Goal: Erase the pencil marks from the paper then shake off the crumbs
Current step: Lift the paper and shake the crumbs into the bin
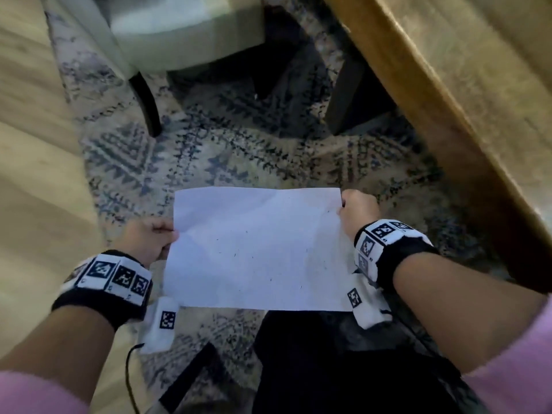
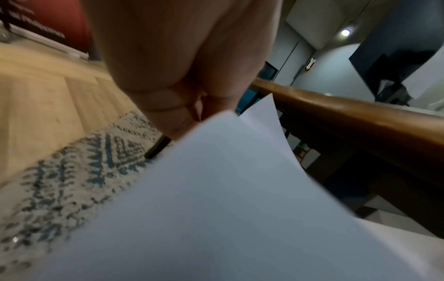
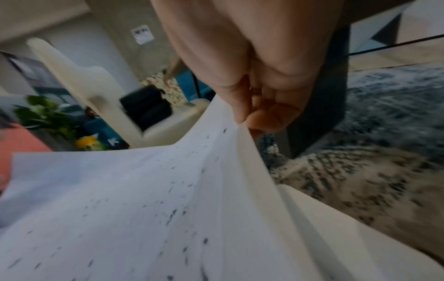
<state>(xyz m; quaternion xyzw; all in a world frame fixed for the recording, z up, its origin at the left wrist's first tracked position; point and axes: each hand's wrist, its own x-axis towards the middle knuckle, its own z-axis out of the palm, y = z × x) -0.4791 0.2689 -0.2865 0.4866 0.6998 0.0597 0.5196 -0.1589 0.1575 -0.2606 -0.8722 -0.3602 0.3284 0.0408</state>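
We found the paper (image 1: 257, 249) held between both hands above the rug (image 1: 239, 156), dark crumbs (image 3: 171, 216) on it. The left hand (image 1: 149, 240) pinched its left edge; the right hand (image 1: 357, 209) pinched its far right corner.

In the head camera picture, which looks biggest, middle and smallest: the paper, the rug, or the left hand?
Largest to smallest, as they look in the head view:
1. rug
2. paper
3. left hand

The rug lies farther from the camera than the paper, yet it still looks biggest, so the order is safe.
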